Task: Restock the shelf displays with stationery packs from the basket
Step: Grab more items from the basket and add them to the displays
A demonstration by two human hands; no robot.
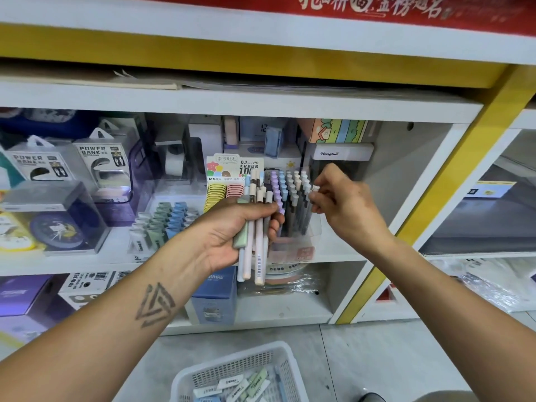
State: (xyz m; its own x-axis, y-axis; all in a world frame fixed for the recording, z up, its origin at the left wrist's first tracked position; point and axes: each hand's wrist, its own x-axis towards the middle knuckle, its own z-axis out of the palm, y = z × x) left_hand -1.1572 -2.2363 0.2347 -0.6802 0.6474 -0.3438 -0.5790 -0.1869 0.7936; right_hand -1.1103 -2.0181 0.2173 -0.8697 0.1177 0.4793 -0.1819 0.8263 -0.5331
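Slotting pens into the display

Left hand is clutching a pen bundle; right hand is pinching one pen's cap beside the pen display. Light, stiff, slippery barrels: grip mid-barrel.

The white basket on the floor is cut off by the bottom edge, so only its far half and some of the packs inside show. The left hand wraps a bundle of pens, hiding their middle sections. Behind that hand, the lower part of the pen display stand is covered. The right hand is blurred; its fingertips pinch what may be a white pen cap. Print on the basket packs is too small to read.
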